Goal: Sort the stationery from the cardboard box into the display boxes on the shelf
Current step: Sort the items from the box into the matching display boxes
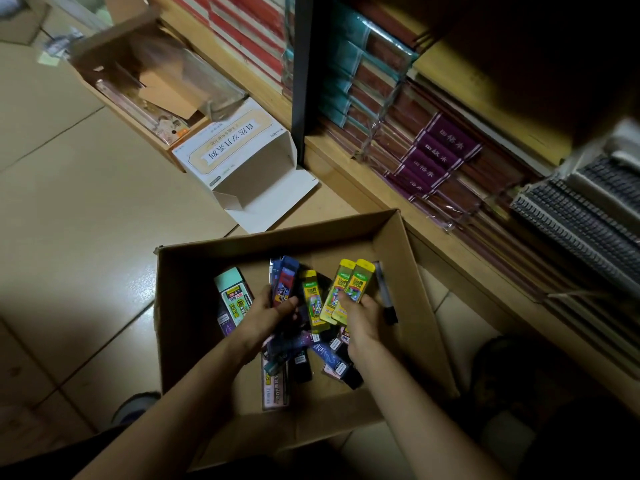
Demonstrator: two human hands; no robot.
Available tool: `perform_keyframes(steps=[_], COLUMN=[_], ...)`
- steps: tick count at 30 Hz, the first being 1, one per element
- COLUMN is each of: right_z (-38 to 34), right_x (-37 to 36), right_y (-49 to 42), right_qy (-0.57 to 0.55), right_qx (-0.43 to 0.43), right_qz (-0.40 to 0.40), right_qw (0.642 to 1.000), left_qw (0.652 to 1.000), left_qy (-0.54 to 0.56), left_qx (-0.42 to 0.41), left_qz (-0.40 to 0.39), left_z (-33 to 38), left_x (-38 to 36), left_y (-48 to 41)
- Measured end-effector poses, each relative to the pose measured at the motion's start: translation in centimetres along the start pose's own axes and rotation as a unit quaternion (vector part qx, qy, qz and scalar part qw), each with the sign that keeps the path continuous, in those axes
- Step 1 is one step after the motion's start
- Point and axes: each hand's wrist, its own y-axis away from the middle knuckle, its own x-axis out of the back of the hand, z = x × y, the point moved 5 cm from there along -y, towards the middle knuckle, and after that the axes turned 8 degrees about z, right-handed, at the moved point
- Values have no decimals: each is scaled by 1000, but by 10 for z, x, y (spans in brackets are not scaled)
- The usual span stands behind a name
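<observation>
An open cardboard box (194,306) sits on the floor below me with several small stationery packs inside. My left hand (266,317) grips a bunch of dark blue packs (284,278), fanned upward. My right hand (360,318) holds two yellow packs (349,289) side by side. A third yellow pack (311,299) stands between my hands. A mint-topped pack (232,294) lies at the left of the box. A black pen (386,292) lies along the right wall. More dark packs (329,358) lie under my wrists.
A wooden shelf (346,157) at the right holds stacked notebooks and purple-banded packs (433,157). A white display box (242,161) lies open on the floor ahead. Another cardboard box (152,88) with items sits beyond it. Tiled floor spreads to the left.
</observation>
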Motion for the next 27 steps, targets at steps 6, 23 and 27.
perform_keyframes(steps=[6,23,27], right_z=[-30,-125,-173], right_x=[23,97,125], right_y=[32,150,176], right_qy=[-16,-90,-108], right_qx=[22,90,181], right_qz=[-90,-220,-231], right_qw=[996,967,950], left_qw=[997,968,955], left_qy=[10,27,3], left_qx=[-42,-185,-217], left_qz=[-61,-165,-202], left_z=[20,128,162], left_x=[-34,-102,-115], left_y=[28,149,184])
